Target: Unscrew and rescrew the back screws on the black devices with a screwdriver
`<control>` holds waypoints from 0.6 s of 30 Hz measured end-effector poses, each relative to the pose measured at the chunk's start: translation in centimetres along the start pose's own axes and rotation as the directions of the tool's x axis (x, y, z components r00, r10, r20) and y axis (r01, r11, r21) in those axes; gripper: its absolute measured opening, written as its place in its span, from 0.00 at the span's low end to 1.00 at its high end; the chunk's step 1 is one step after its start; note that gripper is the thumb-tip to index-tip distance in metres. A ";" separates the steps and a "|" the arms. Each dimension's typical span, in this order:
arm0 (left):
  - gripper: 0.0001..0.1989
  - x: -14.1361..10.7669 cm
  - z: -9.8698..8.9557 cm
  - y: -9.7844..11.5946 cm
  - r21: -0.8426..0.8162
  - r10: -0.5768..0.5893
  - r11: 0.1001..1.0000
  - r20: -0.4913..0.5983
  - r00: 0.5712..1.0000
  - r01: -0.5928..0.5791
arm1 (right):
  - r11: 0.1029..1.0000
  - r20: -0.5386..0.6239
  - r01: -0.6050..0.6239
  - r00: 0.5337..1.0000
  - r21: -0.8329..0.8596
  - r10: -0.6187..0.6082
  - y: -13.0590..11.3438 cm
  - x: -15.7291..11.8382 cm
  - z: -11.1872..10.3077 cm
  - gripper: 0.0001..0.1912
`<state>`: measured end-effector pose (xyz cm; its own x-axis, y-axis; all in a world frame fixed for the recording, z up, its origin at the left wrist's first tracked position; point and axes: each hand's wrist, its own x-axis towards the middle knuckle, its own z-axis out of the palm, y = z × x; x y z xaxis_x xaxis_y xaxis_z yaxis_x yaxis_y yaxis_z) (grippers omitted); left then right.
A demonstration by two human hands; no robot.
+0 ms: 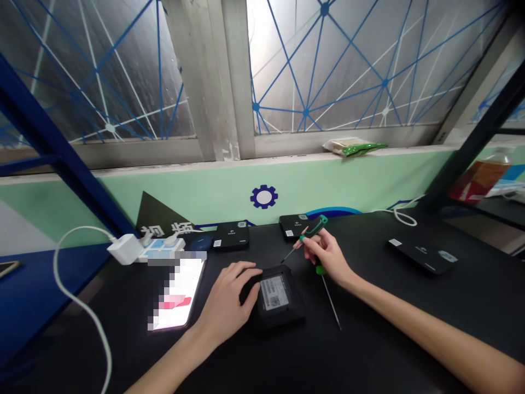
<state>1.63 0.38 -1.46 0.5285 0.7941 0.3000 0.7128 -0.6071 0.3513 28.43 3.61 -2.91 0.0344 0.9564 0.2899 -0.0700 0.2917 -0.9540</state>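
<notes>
Left fingers (248, 266) on black box (296, 305), squarish (white label (274, 292))

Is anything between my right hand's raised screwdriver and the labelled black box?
Nothing visible stands between the raised screwdriver in your right hand and the black box. Your left hand touches the box's left side; the second screwdriver is off to the right.

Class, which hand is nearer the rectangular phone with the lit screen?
Left. The left hand is beside the phone; the right hand is beyond the black, white-labelled box.
</notes>
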 end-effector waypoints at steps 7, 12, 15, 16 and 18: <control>0.34 -0.5 -0.5 0.6 0.017 0.126 0.991 0.176 0.976 -0.131 | 1.000 0.012 0.012 1.000 0.009 -0.012 0.1 -0.2 0.0 0.16; 0.47 -0.7 -0.5 0.2 0.017 0.137 0.989 0.255 0.957 -0.146 | 0.998 0.022 0.013 1.000 -0.054 -0.011 0.1 -0.3 0.2 0.17; 0.46 -0.7 -0.7 0.0 0.012 0.147 0.988 0.278 0.949 -0.156 | 0.997 0.022 0.023 1.000 -0.080 -0.021 0.1 -0.4 0.4 0.17; 0.46 -0.6 -0.7 -0.1 0.007 0.151 0.987 0.281 0.948 -0.160 | 0.996 0.022 0.030 0.999 -0.084 -0.028 0.0 -0.4 0.4 0.17; 0.46 -0.6 -0.9 -0.1 -0.006 0.156 0.987 0.285 0.946 -0.161 | 0.995 0.021 0.036 0.999 -0.090 -0.034 -0.1 -0.5 0.4 0.17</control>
<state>0.84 -0.04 -0.90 0.7424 0.6643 0.0862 0.6155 -0.7273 0.3036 28.02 3.14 -2.95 0.0161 0.9460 0.3236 0.0213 0.3233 -0.9461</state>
